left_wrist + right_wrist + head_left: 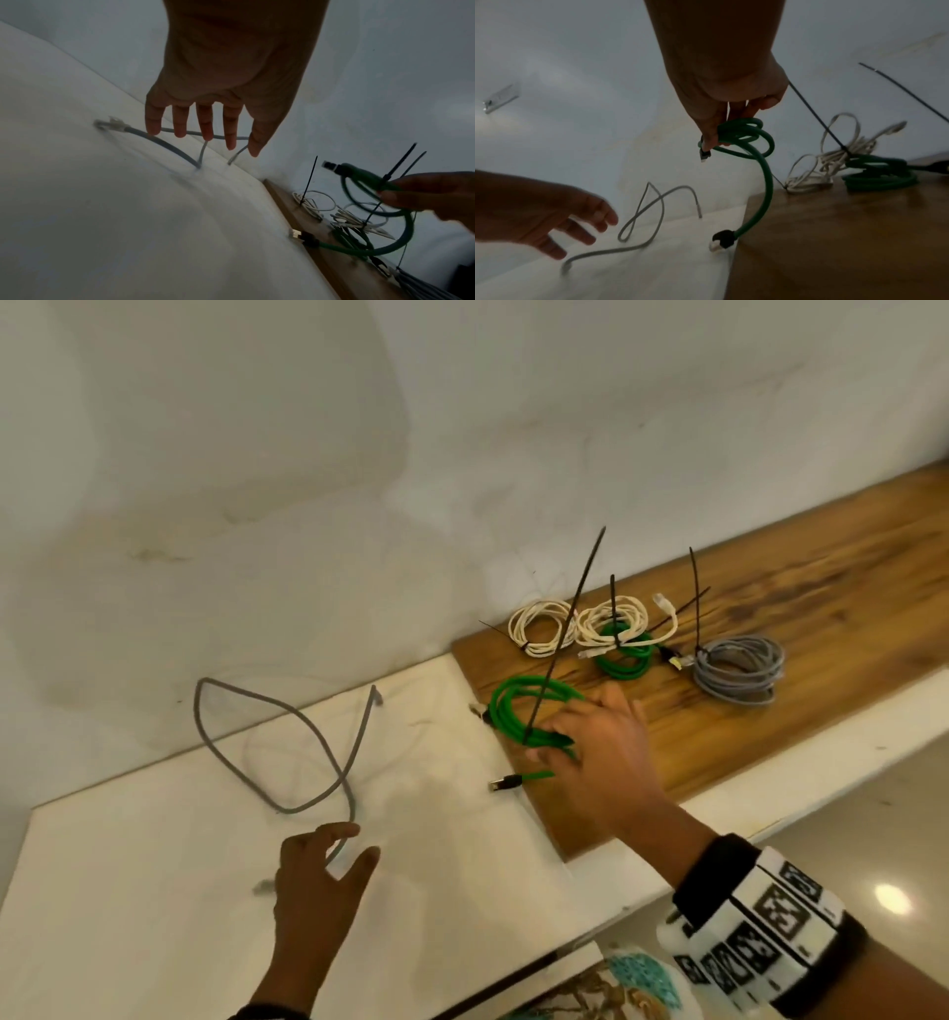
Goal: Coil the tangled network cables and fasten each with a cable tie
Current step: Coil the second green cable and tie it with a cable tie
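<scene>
Green network cable (pixel 529 711), already looped into a coil, is hanging from the right hand (pixel 601 752), whose fingers are curling round the bundle just above the near end of the wooden board (pixel 821 629). A black cable tie (pixel 565 629) is sticking up from the coil at a slant, and one plug (pixel 506 783) is dangling over the board's edge onto the white counter (pixel 154 891); in the right wrist view this plug (pixel 722 239) is touching the counter beside the board.

Left of it, a loose grey cable (pixel 287 742) is lying uncoiled on the counter in an open loop, one end rising toward the wall. The left hand (pixel 318 880) is hovering over its near stretch with fingers spread and relaxed; the left wrist view shows the fingertips (pixel 180 132) apart in front of the cable, and whether they are touching it cannot be told.

Farther back on the board, tied coils are lying together: a white coil (pixel 539 629), a second white coil (pixel 611 618) overlapping a small green coil (pixel 624 660), and a grey coil (pixel 739 667) to the right, each with a black tie tail standing up.
</scene>
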Demonstrator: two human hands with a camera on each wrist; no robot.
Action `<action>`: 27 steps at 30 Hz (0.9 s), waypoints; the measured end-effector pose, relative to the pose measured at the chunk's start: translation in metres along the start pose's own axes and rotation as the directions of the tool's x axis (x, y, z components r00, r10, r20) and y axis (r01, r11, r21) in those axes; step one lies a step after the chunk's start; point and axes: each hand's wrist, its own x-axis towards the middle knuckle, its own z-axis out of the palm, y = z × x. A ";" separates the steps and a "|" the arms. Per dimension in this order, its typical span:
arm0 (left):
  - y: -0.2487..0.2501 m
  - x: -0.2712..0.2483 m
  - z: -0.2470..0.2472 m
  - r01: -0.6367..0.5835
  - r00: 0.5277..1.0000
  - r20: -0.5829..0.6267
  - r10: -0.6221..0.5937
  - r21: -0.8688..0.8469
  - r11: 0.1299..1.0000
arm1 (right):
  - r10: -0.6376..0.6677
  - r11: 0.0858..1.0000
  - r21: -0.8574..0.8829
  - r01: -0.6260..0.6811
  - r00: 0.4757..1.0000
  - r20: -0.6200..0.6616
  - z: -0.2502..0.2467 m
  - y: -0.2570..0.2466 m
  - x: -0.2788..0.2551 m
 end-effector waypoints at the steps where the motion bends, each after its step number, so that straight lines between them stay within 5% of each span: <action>1: 0.001 -0.001 -0.001 -0.005 1.000 0.006 0.005 -0.004 1.000 | -0.019 1.000 -0.023 0.017 0.997 -0.073 -0.004 0.001 0.004; 5: 0.006 -0.003 -0.002 -0.038 0.999 0.028 0.038 -0.011 0.999 | -0.068 0.986 -0.160 0.040 0.982 -0.175 -0.008 0.010 0.015; 9: 0.011 -0.008 0.000 -0.061 0.995 0.084 0.060 0.016 0.998 | 0.012 0.988 -0.153 -0.019 0.999 -0.049 0.006 0.025 0.011; 12: 0.018 -0.016 0.009 -0.051 0.983 0.175 0.052 -0.011 0.999 | 0.115 0.993 -0.017 -0.114 0.987 0.108 0.018 0.024 -0.006; 15: 0.034 -0.027 0.022 -0.063 0.953 0.291 0.083 -0.077 0.995 | 0.172 0.942 0.288 -0.172 0.985 0.026 0.013 0.008 -0.017; 17: 0.047 -0.034 0.033 0.051 0.914 0.405 0.029 -0.184 0.982 | 0.300 0.781 0.567 -0.263 0.953 0.029 0.001 -0.005 -0.016; 19: 0.064 -0.042 0.040 0.233 0.859 0.509 -0.058 -0.287 0.929 | 0.367 0.473 0.818 -0.326 0.917 0.154 -0.019 -0.022 -0.016; 21: 0.079 -0.049 0.038 0.309 0.859 0.507 -0.078 -0.390 0.868 | 0.320 0.197 0.918 -0.344 0.908 0.272 -0.039 -0.035 -0.021; 25: 0.112 -0.072 0.007 0.079 0.984 0.172 0.047 -0.655 0.751 | 0.192 -0.099 0.924 -0.370 0.904 0.383 -0.063 -0.053 -0.037; 27: 0.124 -0.087 -0.019 -0.147 0.988 -0.055 0.147 -0.658 0.739 | 0.137 -0.221 0.901 -0.374 0.902 0.408 -0.072 -0.065 -0.047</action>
